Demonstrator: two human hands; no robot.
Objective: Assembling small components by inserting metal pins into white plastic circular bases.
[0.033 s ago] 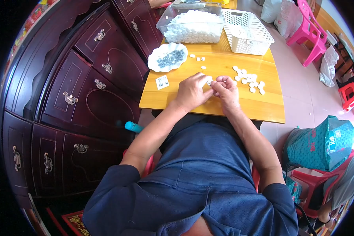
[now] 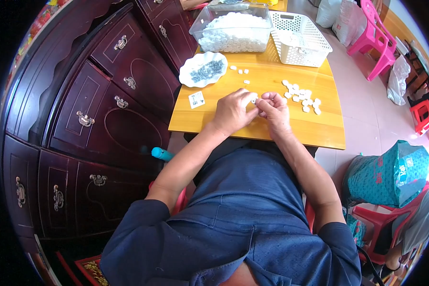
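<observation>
Over the near part of the wooden table, my left hand point(image 2: 233, 112) and my right hand point(image 2: 276, 113) meet fingertip to fingertip. Both are closed in a pinch around a small white piece point(image 2: 253, 100), mostly hidden by the fingers. To the right of my right hand lies a loose cluster of small white plastic pieces point(image 2: 296, 98). A few more white pieces point(image 2: 246, 82) sit beyond my left hand. A white scalloped dish point(image 2: 188, 78) holds a heap of small dark grey parts point(image 2: 208, 70). Left of my left hand is a square white card point(image 2: 196, 99) with dark print.
At the table's point(image 2: 319, 132) far side stand a clear bin point(image 2: 195, 31) full of white pieces and a white perforated basket point(image 2: 321, 45). Dark wooden cabinets point(image 2: 100, 138) line the left. A teal bag point(image 2: 381, 174) stands right. Another person's arm point(image 2: 194, 4) shows at the top.
</observation>
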